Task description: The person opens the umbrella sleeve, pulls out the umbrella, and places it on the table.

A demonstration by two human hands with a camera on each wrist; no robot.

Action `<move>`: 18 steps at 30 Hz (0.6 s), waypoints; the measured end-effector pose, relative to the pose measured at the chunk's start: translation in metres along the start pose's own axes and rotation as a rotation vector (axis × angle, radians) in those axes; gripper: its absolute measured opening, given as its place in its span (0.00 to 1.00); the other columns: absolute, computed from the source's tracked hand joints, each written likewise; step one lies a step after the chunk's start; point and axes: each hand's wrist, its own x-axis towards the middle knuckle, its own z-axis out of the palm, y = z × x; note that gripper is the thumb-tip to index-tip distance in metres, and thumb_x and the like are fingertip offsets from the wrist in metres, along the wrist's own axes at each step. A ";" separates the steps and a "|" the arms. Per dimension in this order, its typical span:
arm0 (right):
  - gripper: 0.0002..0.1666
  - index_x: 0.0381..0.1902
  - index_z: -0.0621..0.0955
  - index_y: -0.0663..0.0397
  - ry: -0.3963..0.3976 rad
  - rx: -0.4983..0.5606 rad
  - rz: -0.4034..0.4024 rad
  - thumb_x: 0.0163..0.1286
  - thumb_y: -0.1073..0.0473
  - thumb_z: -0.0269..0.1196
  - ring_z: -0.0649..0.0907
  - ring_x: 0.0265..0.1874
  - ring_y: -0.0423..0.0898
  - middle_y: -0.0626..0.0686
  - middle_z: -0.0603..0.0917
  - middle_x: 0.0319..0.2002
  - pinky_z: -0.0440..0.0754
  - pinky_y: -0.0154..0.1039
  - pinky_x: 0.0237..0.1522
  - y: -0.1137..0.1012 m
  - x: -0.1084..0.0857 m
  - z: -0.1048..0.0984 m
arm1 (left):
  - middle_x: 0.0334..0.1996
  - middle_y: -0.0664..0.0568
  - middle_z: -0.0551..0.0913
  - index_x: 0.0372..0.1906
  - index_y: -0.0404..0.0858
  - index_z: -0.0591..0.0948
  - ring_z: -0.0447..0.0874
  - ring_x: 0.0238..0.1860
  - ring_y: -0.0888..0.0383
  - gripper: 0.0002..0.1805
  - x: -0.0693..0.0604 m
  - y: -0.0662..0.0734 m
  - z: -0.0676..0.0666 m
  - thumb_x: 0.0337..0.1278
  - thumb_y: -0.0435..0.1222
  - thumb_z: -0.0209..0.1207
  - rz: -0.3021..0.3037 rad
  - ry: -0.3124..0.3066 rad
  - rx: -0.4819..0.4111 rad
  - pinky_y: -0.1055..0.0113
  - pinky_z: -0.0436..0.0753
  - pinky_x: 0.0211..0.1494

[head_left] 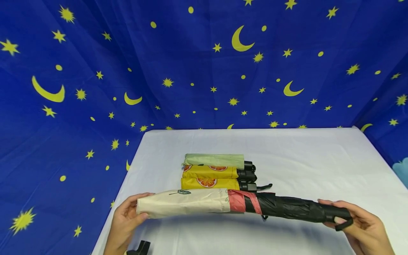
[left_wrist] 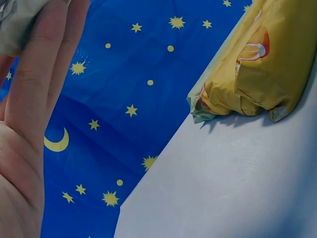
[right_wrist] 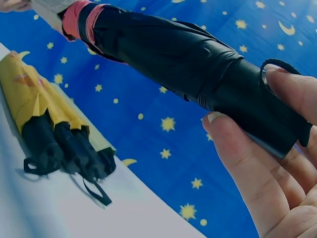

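Note:
A folded black umbrella (head_left: 293, 208) with a red band lies partly inside a cream sleeve (head_left: 188, 203) that bears a leaf print. My left hand (head_left: 125, 216) pinches the sleeve's far left end between thumb and fingers. At the other end my right hand (head_left: 363, 223) grips the black handle (right_wrist: 252, 109), where a strap loop hangs by the thumb. Umbrella and sleeve are held level above the table, bending slightly at the middle. Only a corner of the sleeve shows in the left wrist view, beside the fingers (left_wrist: 37, 74).
Behind the held umbrella, two umbrellas in yellow orange-print sleeves (head_left: 208, 173) and one in a pale green sleeve (head_left: 216, 159) lie side by side, black handles to the right. They rest on a white-covered table (head_left: 302, 159). Blue star-patterned cloth (head_left: 191, 63) hangs around it.

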 end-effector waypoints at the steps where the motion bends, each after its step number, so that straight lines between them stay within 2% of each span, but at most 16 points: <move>1: 0.34 0.71 0.64 0.78 0.004 -0.005 -0.001 0.69 0.92 0.35 0.81 0.61 0.55 0.64 0.79 0.65 0.82 0.53 0.49 0.000 -0.003 -0.002 | 0.62 0.37 0.79 0.65 0.15 0.67 0.82 0.58 0.50 0.29 0.000 -0.001 0.000 0.56 0.07 0.51 0.012 -0.004 -0.011 0.62 0.86 0.53; 4: 0.35 0.71 0.64 0.78 0.018 -0.013 -0.001 0.69 0.92 0.34 0.82 0.61 0.55 0.64 0.79 0.64 0.83 0.54 0.48 -0.001 -0.010 -0.008 | 0.62 0.35 0.78 0.65 0.13 0.66 0.82 0.59 0.48 0.29 -0.001 -0.003 -0.002 0.56 0.06 0.50 0.032 -0.022 -0.030 0.62 0.86 0.54; 6: 0.34 0.71 0.65 0.78 0.045 -0.054 0.012 0.69 0.92 0.36 0.83 0.60 0.53 0.62 0.80 0.63 0.82 0.55 0.46 -0.003 -0.014 -0.011 | 0.63 0.35 0.78 0.65 0.13 0.66 0.82 0.59 0.48 0.29 -0.002 -0.006 -0.003 0.56 0.06 0.50 0.025 -0.027 -0.023 0.62 0.86 0.54; 12: 0.30 0.69 0.67 0.77 0.110 -0.126 0.052 0.72 0.88 0.40 0.85 0.56 0.52 0.60 0.83 0.60 0.82 0.55 0.43 -0.004 -0.025 -0.018 | 0.61 0.43 0.81 0.64 0.15 0.68 0.83 0.58 0.53 0.26 -0.008 -0.017 -0.005 0.59 0.10 0.54 -0.101 0.025 0.051 0.62 0.86 0.54; 13: 0.30 0.70 0.66 0.78 0.093 -0.105 0.046 0.72 0.89 0.39 0.85 0.56 0.52 0.61 0.83 0.60 0.82 0.55 0.44 -0.003 -0.027 -0.021 | 0.60 0.44 0.82 0.64 0.16 0.69 0.83 0.57 0.54 0.26 -0.009 -0.019 -0.005 0.59 0.11 0.55 -0.121 0.037 0.058 0.62 0.86 0.54; 18: 0.34 0.73 0.60 0.79 -0.015 -0.059 0.007 0.70 0.91 0.32 0.82 0.61 0.53 0.62 0.79 0.65 0.81 0.55 0.47 0.002 -0.041 -0.039 | 0.60 0.43 0.82 0.62 0.18 0.71 0.84 0.56 0.54 0.25 -0.017 -0.026 -0.004 0.59 0.11 0.55 -0.138 0.041 0.036 0.62 0.86 0.53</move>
